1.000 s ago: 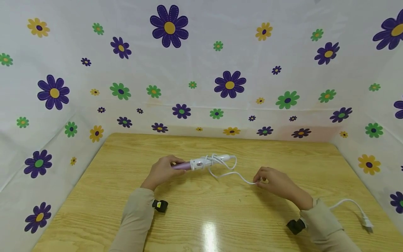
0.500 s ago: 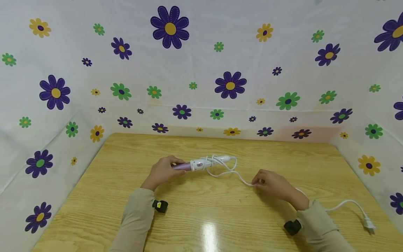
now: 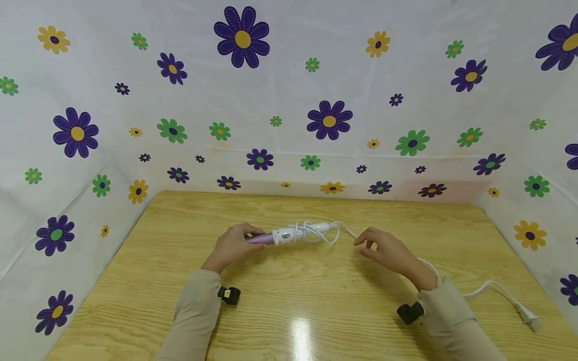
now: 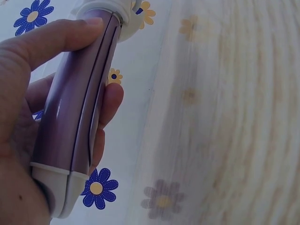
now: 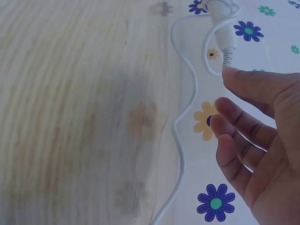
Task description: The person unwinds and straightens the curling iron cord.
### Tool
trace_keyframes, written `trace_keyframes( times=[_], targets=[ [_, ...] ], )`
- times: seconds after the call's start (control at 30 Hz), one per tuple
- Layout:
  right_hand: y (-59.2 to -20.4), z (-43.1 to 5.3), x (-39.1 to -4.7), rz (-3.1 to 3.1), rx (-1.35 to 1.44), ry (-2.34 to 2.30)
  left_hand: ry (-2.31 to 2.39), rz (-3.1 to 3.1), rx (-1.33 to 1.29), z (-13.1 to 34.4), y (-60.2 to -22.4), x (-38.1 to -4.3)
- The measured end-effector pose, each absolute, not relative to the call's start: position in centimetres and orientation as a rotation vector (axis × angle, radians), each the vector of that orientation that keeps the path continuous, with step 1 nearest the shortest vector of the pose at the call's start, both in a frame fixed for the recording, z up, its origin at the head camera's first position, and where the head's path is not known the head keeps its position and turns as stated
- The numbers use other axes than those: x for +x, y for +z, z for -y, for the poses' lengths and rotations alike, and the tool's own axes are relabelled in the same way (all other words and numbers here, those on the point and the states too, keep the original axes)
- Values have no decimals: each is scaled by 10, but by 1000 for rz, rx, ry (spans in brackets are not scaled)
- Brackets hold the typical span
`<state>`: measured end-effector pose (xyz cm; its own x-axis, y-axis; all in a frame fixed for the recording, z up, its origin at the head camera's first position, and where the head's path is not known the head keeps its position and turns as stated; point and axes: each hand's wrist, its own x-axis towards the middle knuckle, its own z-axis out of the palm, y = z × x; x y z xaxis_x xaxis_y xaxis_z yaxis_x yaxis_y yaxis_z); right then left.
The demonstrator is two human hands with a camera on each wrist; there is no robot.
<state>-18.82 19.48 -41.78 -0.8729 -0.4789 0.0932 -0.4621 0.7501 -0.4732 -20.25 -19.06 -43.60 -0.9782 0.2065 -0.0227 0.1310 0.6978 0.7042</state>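
Note:
A curling iron with a purple barrel (image 3: 262,239) and a white handle (image 3: 285,234) lies across the middle of the table. My left hand (image 3: 231,246) grips the barrel, thumb on one side and fingers round the other, as the left wrist view shows. White cord (image 5: 194,86) is looped round the handle and runs off to the right. Beside the handle's cord end, my right hand (image 3: 389,253) hovers with loosely bent fingers and nothing pinched between them. Part of the cord passes hidden behind that hand, then shows again near the wrist. Its white plug (image 3: 527,315) rests at the right.
The wooden table (image 3: 289,286) is enclosed at the back and sides by a white cloth (image 3: 280,85) printed with flowers. Dark cameras sit on both wrists.
My right hand has let go of the cord and moved slightly up and left. The cord's free length has shifted toward the back. The left hand and curling iron have stayed put.

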Motion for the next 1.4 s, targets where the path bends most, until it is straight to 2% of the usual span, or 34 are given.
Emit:
trace_keyframes(
  times=[0.53,0.93,1.4],
  targets=[
    [-414,-175,-231,-2845,-661,-979,1151,-2785,259,190,-435,-202],
    [-432,-160,-260,-2765,-557,-961,1183,-2777,266,192,-435,-203],
    [-440,-154,-277,-2751,-572,-894,1161,-2784,255,194,-432,-203]
  ],
)
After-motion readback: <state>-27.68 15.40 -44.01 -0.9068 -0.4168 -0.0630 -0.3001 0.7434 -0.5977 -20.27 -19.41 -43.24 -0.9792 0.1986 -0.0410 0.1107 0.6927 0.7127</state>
